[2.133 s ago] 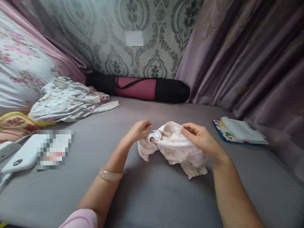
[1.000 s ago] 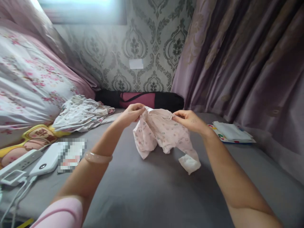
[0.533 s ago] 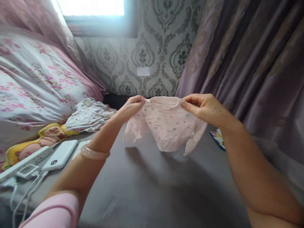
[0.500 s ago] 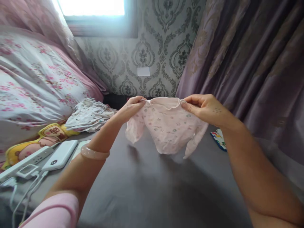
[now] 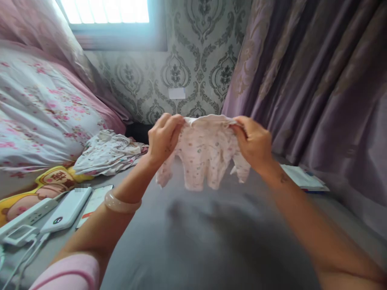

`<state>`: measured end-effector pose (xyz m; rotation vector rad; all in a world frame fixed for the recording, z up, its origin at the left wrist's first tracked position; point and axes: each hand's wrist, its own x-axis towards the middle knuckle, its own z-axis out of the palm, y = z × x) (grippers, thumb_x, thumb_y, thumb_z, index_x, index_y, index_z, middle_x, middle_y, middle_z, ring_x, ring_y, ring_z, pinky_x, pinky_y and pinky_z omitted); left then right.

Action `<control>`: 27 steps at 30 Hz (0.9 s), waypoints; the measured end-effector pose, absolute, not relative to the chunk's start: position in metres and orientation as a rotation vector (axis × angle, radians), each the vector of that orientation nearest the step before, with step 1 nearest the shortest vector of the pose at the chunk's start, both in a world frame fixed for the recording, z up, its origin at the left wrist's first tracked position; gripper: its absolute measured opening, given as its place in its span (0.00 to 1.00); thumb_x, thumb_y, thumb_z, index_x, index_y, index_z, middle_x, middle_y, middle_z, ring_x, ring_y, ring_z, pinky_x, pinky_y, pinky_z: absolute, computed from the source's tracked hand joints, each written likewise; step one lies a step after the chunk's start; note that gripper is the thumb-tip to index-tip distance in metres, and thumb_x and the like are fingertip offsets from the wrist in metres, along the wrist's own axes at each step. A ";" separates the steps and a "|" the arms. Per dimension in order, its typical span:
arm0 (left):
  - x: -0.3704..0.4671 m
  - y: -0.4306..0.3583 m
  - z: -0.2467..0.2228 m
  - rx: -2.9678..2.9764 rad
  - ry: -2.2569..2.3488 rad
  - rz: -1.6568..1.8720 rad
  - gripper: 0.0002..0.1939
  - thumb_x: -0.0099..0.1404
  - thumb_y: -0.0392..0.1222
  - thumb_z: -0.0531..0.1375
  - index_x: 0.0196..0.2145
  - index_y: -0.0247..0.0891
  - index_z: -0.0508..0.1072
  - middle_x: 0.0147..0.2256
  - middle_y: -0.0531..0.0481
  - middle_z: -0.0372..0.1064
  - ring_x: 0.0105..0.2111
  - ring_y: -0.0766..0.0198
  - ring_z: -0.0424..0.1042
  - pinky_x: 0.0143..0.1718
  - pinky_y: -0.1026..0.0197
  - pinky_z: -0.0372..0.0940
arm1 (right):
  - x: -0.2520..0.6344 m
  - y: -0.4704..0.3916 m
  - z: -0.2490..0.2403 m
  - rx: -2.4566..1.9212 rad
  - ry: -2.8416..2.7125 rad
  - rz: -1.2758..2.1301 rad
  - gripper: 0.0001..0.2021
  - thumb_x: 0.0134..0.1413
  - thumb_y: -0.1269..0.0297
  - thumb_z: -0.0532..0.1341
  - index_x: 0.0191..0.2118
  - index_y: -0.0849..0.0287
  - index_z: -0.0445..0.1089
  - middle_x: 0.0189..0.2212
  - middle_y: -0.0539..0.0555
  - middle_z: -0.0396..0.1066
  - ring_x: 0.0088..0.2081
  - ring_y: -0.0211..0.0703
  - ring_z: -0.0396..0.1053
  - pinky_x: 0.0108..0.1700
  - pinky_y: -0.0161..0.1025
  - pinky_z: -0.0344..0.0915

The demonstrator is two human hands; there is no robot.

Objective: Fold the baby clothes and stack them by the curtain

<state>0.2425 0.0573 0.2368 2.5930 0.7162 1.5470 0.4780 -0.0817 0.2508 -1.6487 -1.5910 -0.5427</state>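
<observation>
A small pale pink baby shirt [image 5: 198, 157] with a scattered little print hangs in the air above the grey bed sheet [image 5: 157, 241]. My left hand [image 5: 165, 137] pinches it at the left shoulder, beside the neckline. At the opposite shoulder my right hand [image 5: 254, 141] grips the cloth between thumb and fingers. The neckline is stretched between the two hands, and the body and sleeves dangle below, slightly blurred. A bangle circles my left forearm.
To the left lie a crumpled printed white garment [image 5: 109, 153], a yellow cartoon cushion [image 5: 45, 187], a power strip [image 5: 28, 217], a white power bank [image 5: 66, 211] and a phone-like flat thing [image 5: 93, 203]. A stack of flat items [image 5: 304, 177] lies right, near the purple curtain [image 5: 302, 92].
Both hands have turned at the wrists and risen slightly, still holding the shirt. Its lower part has swung and bunched into folds. The camera view has shifted a little.
</observation>
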 end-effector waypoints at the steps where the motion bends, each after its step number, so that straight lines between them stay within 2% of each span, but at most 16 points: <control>1: 0.245 0.059 0.235 2.654 0.696 1.441 0.11 0.66 0.45 0.54 0.38 0.39 0.74 0.37 0.48 0.71 0.38 0.62 0.68 0.38 0.65 0.61 | 0.478 -0.078 0.248 -1.683 -1.631 -0.564 0.18 0.63 0.47 0.52 0.45 0.50 0.73 0.39 0.54 0.77 0.44 0.51 0.72 0.36 0.40 0.62; 3: 0.252 0.064 0.233 2.676 0.722 1.364 0.11 0.66 0.45 0.54 0.36 0.39 0.74 0.35 0.49 0.71 0.37 0.63 0.69 0.37 0.65 0.60 | 0.480 -0.069 0.243 -1.720 -1.661 -0.599 0.18 0.64 0.47 0.51 0.44 0.50 0.73 0.39 0.53 0.77 0.43 0.51 0.72 0.36 0.39 0.61; 6: 0.263 0.069 0.238 2.520 0.825 1.560 0.13 0.68 0.45 0.52 0.40 0.39 0.73 0.36 0.49 0.72 0.38 0.62 0.69 0.37 0.65 0.60 | 0.484 -0.056 0.242 -1.722 -1.595 -0.663 0.19 0.66 0.50 0.48 0.46 0.51 0.72 0.41 0.55 0.76 0.44 0.50 0.71 0.36 0.39 0.61; 10: 0.274 0.072 0.247 2.665 0.702 1.312 0.11 0.65 0.47 0.55 0.37 0.41 0.74 0.33 0.51 0.73 0.37 0.62 0.69 0.35 0.66 0.58 | 0.485 -0.047 0.245 -1.781 -1.713 -0.620 0.18 0.65 0.50 0.51 0.44 0.52 0.73 0.39 0.55 0.76 0.41 0.49 0.72 0.35 0.39 0.60; 13: 0.275 0.080 0.247 2.625 0.740 1.373 0.13 0.66 0.48 0.54 0.38 0.40 0.75 0.32 0.52 0.72 0.37 0.62 0.69 0.36 0.66 0.58 | 0.486 -0.047 0.245 -1.752 -1.624 -0.682 0.19 0.65 0.50 0.49 0.47 0.52 0.72 0.41 0.55 0.76 0.43 0.49 0.71 0.36 0.39 0.60; 21: 0.270 0.088 0.244 2.538 0.753 1.449 0.15 0.66 0.50 0.54 0.39 0.39 0.76 0.30 0.52 0.71 0.34 0.63 0.68 0.34 0.66 0.57 | 0.495 -0.051 0.249 -1.746 -1.582 -0.657 0.20 0.65 0.48 0.49 0.48 0.51 0.72 0.38 0.55 0.76 0.42 0.51 0.71 0.36 0.40 0.61; 27: 0.268 0.091 0.246 2.505 0.842 1.526 0.14 0.65 0.51 0.55 0.38 0.41 0.76 0.30 0.52 0.71 0.35 0.62 0.67 0.34 0.65 0.57 | 0.499 -0.049 0.246 -1.711 -1.522 -0.695 0.24 0.64 0.44 0.48 0.47 0.54 0.73 0.39 0.57 0.76 0.41 0.51 0.72 0.36 0.40 0.60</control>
